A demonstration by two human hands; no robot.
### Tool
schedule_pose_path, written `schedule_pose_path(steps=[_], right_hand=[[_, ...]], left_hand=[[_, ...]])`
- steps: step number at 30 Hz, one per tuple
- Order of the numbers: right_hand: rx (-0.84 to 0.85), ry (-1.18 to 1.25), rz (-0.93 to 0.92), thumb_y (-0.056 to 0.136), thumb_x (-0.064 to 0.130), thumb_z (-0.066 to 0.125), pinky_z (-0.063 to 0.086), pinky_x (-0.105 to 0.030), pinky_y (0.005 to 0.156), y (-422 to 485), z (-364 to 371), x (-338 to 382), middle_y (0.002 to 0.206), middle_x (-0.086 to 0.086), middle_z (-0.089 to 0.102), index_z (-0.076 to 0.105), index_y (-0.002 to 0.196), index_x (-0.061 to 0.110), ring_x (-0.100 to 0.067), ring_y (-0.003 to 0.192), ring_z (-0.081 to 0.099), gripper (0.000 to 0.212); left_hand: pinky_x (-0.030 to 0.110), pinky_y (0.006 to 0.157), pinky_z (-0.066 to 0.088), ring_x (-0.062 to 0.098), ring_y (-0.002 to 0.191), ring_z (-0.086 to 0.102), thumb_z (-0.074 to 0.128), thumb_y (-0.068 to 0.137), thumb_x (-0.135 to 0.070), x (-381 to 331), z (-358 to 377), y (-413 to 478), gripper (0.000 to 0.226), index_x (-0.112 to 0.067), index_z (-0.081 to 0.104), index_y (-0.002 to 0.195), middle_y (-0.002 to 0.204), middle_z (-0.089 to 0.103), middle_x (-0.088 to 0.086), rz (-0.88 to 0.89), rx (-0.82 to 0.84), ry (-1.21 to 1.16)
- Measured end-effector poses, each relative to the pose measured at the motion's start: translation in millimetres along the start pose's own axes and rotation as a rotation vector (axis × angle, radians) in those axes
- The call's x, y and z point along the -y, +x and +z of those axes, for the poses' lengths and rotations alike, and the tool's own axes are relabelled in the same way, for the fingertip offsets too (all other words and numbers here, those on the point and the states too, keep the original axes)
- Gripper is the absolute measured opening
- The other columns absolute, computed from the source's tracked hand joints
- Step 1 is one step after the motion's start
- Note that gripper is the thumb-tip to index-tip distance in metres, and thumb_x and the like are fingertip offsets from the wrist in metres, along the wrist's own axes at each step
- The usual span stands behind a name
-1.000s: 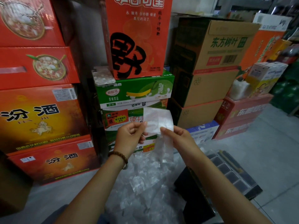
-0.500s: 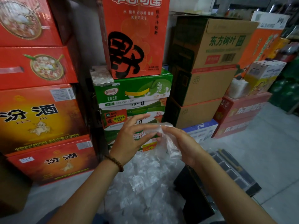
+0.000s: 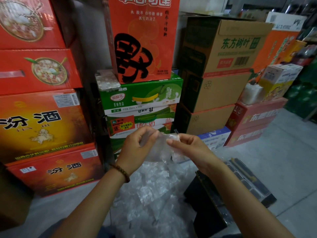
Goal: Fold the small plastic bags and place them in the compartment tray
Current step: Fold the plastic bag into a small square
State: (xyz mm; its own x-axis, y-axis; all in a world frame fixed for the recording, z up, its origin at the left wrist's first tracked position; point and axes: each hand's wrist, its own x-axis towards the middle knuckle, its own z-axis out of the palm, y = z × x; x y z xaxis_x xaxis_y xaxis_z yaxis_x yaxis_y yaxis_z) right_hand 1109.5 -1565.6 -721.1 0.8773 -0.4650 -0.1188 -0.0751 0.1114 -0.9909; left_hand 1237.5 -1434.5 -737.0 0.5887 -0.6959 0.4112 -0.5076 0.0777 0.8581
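While the left hand (image 3: 137, 145) pinches one side, the right hand (image 3: 187, 148) pinches the small plastic bag (image 3: 158, 148) above the pile of bags (image 3: 151, 194).

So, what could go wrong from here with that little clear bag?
The small plastic bag is thin and slippery-looking, pinched only by fingertips of the left hand and right hand, so the fold may spring open. If dropped, it would likely vanish into the pile of loose bags below. The compartment tray lies to the right, partly hidden behind the right forearm, so placing could miss a slot.
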Motion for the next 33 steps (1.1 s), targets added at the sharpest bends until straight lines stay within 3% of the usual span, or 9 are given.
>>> schedule_pose_path(steps=[2,5,9,12,15,21,27,33], right_hand=[[-0.052,-0.032,-0.069,0.085,0.012,0.071,0.05,-0.016,0.059,0.7,2.7,-1.4,0.07,0.001,0.069,0.064,0.076,0.008,-0.008,0.064,0.066,0.012],[-0.103,-0.049,-0.105,0.083,0.013,0.074,0.052,-0.017,0.06,2.2,6.9,-2.7,0.07,-0.002,0.066,0.061,0.077,0.008,-0.011,0.066,0.064,0.014],[-0.135,-0.051,-0.158,0.083,0.012,0.074,0.052,-0.018,0.062,2.4,8.6,-4.5,0.076,-0.006,0.068,0.062,0.076,0.007,-0.011,0.069,0.065,0.014],[-0.154,-0.039,-0.19,0.084,0.012,0.072,0.053,-0.019,0.066,2.9,8.6,-5.9,0.081,-0.009,0.069,0.064,0.077,0.007,-0.013,0.074,0.066,0.011],[-0.206,0.011,-0.182,0.084,0.013,0.072,0.056,-0.021,0.067,4.8,7.4,-6.4,0.085,-0.014,0.07,0.066,0.082,0.005,-0.017,0.077,0.067,0.011],[-0.25,0.019,-0.168,0.083,0.014,0.072,0.054,-0.019,0.063,4.6,6.8,-5.2,0.086,-0.011,0.07,0.066,0.093,-0.005,-0.012,0.074,0.067,0.022],[-0.204,0.025,-0.051,0.082,0.029,0.069,0.054,-0.024,0.076,6.7,4.7,-2.7,0.086,0.003,0.07,0.064,0.089,0.012,-0.008,0.081,0.066,0.018],[-0.135,0.112,0.015,0.091,0.019,0.062,0.053,-0.018,0.074,6.8,1.6,-3.2,0.083,0.003,0.068,0.063,0.087,0.008,-0.004,0.081,0.065,0.011]], left_hand=[[0.021,0.073,0.045,0.009,0.081,0.058,0.052,0.092,-0.029,-1.9,1.9,-0.6,0.02,-0.013,0.062,0.085,0.083,0.061,0.0,-0.023,0.013,-0.038],[0.024,0.072,0.048,0.012,0.079,0.059,0.051,0.094,-0.025,-3.2,3.4,-0.1,0.016,-0.016,0.061,0.083,0.082,0.061,0.005,-0.094,0.024,-0.152],[0.024,0.07,0.05,0.013,0.08,0.061,0.059,0.083,-0.033,-4.5,5.0,0.9,0.014,-0.02,0.062,0.085,0.08,0.064,-0.005,-0.234,0.014,-0.329],[0.032,0.078,0.056,0.019,0.093,0.067,0.083,0.068,-0.037,-1.9,5.8,0.2,0.037,-0.023,0.065,0.096,0.099,0.07,0.003,-0.336,0.05,-0.381],[0.038,0.088,0.055,0.017,0.1,0.067,0.087,0.056,-0.038,-0.9,6.5,-1.7,0.059,-0.021,0.065,0.107,0.106,0.071,0.001,-0.432,0.111,-0.367],[0.035,0.083,0.057,0.017,0.089,0.071,0.078,0.074,-0.014,-2.4,9.4,-3.2,0.025,-0.017,0.069,0.097,0.093,0.075,0.001,-0.521,0.111,-0.336],[0.021,0.069,0.057,0.012,0.085,0.071,0.076,0.076,-0.01,0.8,6.4,0.0,0.022,-0.018,0.068,0.095,0.094,0.074,-0.001,-0.501,-0.001,-0.397],[0.015,0.063,0.054,0.001,0.074,0.069,0.074,0.078,-0.007,2.8,4.9,1.3,0.018,-0.02,0.067,0.088,0.086,0.071,-0.007,-0.442,-0.113,-0.386]])
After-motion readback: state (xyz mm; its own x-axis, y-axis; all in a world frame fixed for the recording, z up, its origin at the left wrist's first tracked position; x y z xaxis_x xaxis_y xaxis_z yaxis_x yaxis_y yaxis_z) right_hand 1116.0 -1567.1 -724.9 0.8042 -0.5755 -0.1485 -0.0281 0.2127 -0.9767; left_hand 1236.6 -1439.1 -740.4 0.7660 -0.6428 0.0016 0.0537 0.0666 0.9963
